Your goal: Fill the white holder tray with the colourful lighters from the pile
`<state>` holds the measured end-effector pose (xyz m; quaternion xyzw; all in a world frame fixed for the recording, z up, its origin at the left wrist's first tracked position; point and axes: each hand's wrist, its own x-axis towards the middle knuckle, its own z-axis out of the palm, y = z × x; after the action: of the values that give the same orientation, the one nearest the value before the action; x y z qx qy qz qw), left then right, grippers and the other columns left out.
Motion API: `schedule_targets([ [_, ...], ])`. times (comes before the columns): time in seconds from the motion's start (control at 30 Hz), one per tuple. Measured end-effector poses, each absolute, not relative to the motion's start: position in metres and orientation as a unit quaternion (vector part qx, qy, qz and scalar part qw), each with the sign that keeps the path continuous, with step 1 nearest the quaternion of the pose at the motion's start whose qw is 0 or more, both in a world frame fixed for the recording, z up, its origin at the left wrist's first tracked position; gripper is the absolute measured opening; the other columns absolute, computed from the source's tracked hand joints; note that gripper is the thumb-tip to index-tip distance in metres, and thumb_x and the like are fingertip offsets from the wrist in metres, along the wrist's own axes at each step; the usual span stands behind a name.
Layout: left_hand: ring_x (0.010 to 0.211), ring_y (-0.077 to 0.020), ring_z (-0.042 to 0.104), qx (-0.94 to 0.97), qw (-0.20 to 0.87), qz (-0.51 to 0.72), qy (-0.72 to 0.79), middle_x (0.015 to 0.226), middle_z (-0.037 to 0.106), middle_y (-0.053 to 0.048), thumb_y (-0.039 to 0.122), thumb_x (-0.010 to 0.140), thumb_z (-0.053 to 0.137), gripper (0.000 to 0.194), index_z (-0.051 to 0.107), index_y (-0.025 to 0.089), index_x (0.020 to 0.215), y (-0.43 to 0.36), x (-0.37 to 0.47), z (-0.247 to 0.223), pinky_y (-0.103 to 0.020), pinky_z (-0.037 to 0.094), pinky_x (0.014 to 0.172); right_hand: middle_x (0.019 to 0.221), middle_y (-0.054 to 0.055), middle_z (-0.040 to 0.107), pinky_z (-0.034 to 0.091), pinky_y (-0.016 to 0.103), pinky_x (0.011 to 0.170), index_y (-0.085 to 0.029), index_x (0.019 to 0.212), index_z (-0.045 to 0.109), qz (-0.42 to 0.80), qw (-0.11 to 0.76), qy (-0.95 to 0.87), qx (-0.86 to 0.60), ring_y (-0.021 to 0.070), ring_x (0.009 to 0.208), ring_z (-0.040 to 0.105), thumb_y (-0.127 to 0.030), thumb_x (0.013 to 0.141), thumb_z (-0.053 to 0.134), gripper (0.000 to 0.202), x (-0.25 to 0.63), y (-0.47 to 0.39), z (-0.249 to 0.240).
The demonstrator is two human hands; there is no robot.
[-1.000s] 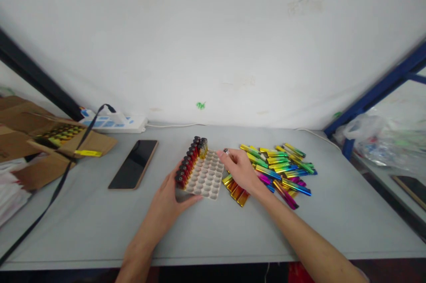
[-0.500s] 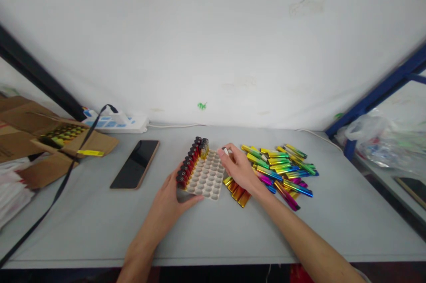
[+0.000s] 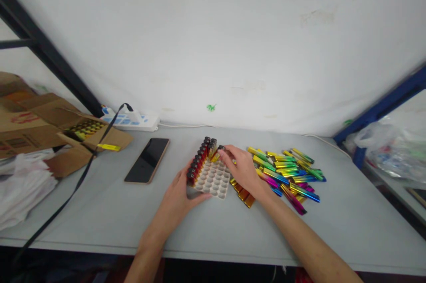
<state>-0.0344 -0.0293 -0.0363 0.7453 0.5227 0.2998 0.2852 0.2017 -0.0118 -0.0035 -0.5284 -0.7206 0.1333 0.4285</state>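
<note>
A white tray [image 3: 213,181] with rows of oval holes lies on the table. Along its left side stands a row of shiny red-and-gold lighters [image 3: 199,161] with black tops, and at the far end a few clear and gold ones [image 3: 212,146]. My left hand [image 3: 178,192] grips the tray's near left corner, fingers behind the row and thumb along the near edge. Between the thumb and fingers of my right hand [image 3: 241,165] is a black-topped lighter [image 3: 215,157], tilted over the far holes. Its lower end is partly hidden.
Loose metallic lighters [image 3: 289,172] lie in a heap on the right, with several orange ones [image 3: 244,196] below my right wrist. On the left are a phone [image 3: 147,160], an open carton [image 3: 71,145], a black strap [image 3: 80,181] and a power strip [image 3: 133,121]. Plastic bags [image 3: 389,150] lie far right.
My right hand has brought a lighter to the tray's far end, from just right of it. My left hand keeps its hold on the tray. The whole view has shifted slightly.
</note>
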Motion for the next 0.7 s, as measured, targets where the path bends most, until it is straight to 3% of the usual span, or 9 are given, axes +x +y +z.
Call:
schedule_targets([
  [0.23,0.148,-0.0326,0.055,0.748,0.283,0.314,0.511,0.160,0.057,-0.013,0.040,0.076,0.089,0.098,0.042,0.024,0.160,-0.028,-0.035,-0.039,-0.049,0.043,0.126,0.090,0.006,0.074,0.048,0.029,0.072,-0.019,0.105,0.063,0.084,0.301,-0.775,-0.550,0.0197,0.078,0.069,-0.031,0.113,0.049,0.020,0.197,-0.003,-0.012],
  [0.4,0.147,-0.0337,0.056,0.752,0.277,0.310,0.511,0.159,0.057,-0.014,0.041,0.075,0.089,0.100,0.041,0.024,0.160,-0.027,-0.037,-0.043,-0.050,0.044,0.125,0.099,0.012,0.073,0.050,0.032,0.076,-0.016,0.108,0.062,0.031,0.206,-0.783,-0.585,0.0230,0.086,0.070,-0.033,0.115,0.044,0.026,0.187,-0.002,0.007],
  [0.7,0.143,-0.0354,0.060,0.756,0.255,0.305,0.520,0.154,0.061,-0.016,0.047,0.074,0.087,0.093,0.048,0.019,0.154,-0.022,-0.037,-0.048,-0.051,0.048,0.121,0.099,0.009,0.071,0.051,0.031,0.082,-0.017,0.108,0.060,0.055,0.216,-0.813,-0.538,0.0205,0.090,0.069,-0.032,0.115,0.043,0.024,0.180,0.006,0.008],
])
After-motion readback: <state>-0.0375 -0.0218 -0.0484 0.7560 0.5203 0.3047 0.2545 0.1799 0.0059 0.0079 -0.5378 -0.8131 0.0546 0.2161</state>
